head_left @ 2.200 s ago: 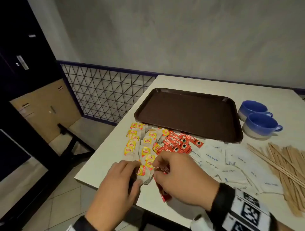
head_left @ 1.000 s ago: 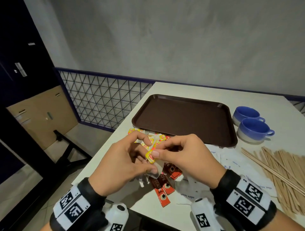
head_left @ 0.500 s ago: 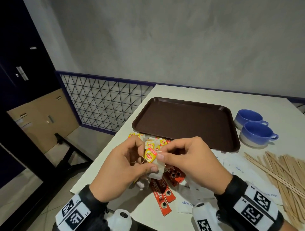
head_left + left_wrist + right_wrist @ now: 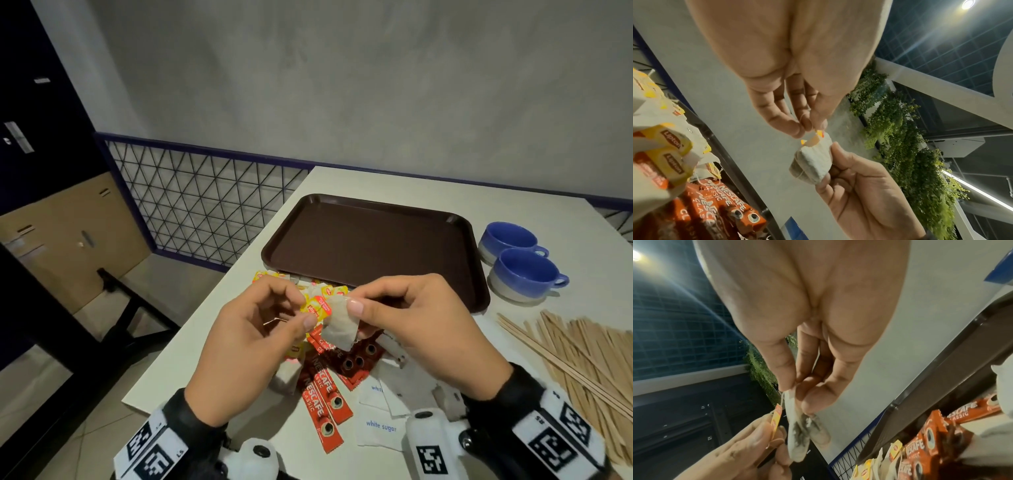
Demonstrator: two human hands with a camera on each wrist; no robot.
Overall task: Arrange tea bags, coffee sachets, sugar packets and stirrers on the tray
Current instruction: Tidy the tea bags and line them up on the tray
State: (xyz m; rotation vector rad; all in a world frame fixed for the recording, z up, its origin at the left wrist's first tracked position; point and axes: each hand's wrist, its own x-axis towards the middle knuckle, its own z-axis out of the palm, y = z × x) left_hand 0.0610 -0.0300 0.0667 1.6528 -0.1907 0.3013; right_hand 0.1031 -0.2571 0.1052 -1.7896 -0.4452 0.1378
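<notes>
Tea bag (image 4: 339, 327) pinched in R hand (image 4: 416, 329) grip | L hand (image 4: 250, 346) grip pinches its tag (image 4: 317, 307), prob. above sachets

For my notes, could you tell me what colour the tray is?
The tray is dark brown, plain; the head view shows it best.

Two blue cups (image 4: 517, 260) stand side by side on the white table (image 4: 394, 183), beside a wire-mesh railing (image 4: 205, 205).
</notes>
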